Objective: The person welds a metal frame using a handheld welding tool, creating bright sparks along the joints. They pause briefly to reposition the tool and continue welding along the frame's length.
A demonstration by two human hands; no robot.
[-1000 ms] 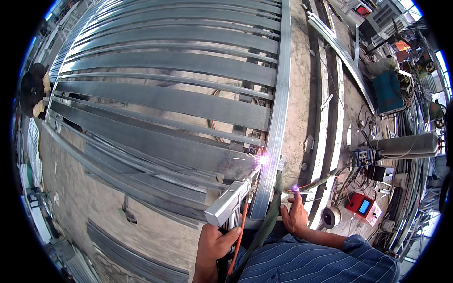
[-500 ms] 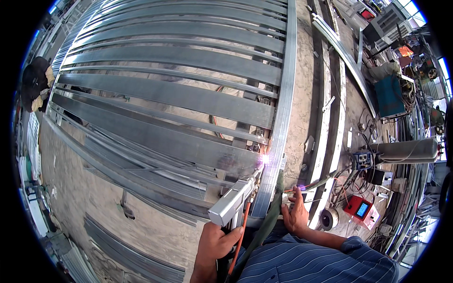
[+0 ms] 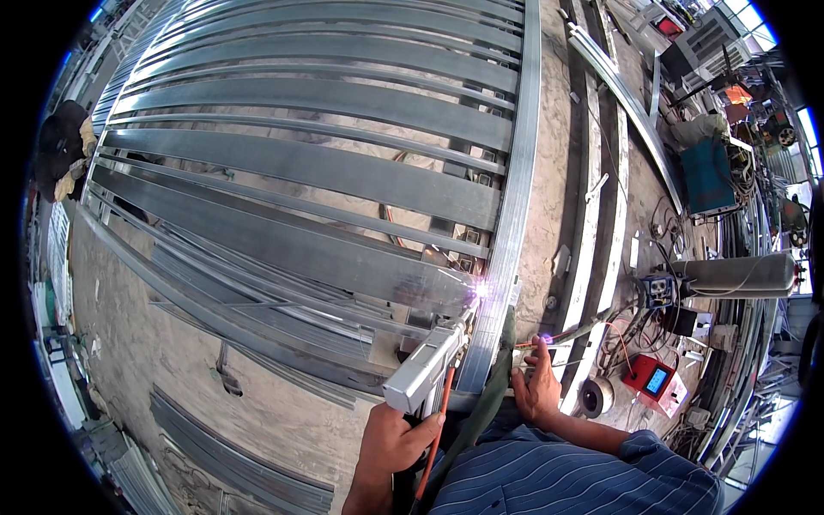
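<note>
Left hand (image 3: 390, 446) in a full grip on the handle of the grey welding gun (image 3: 427, 371), a stiff, seemingly hefty tool best held there, nozzle sparking at the gate frame's (image 3: 506, 249) near right rail; right hand (image 3: 539, 388) pinches thin filler wire (image 3: 562, 336).

Two bare hands, no gloves, no rings or watch to be seen. Left hand (image 3: 393, 445) and right hand (image 3: 536, 390) both uncovered, wrists bare too. Right forearm bare up to near the elbow. There, a sleeve (image 3: 665, 459) rolled or pushed up, with a soft folded edge. Shirt (image 3: 549, 481) blue with thin dark stripes, lines close together, running in different ways across chest and sleeve. Cloth a bit wrinkled. Left arm bare as far as the lower edge shows.
</note>
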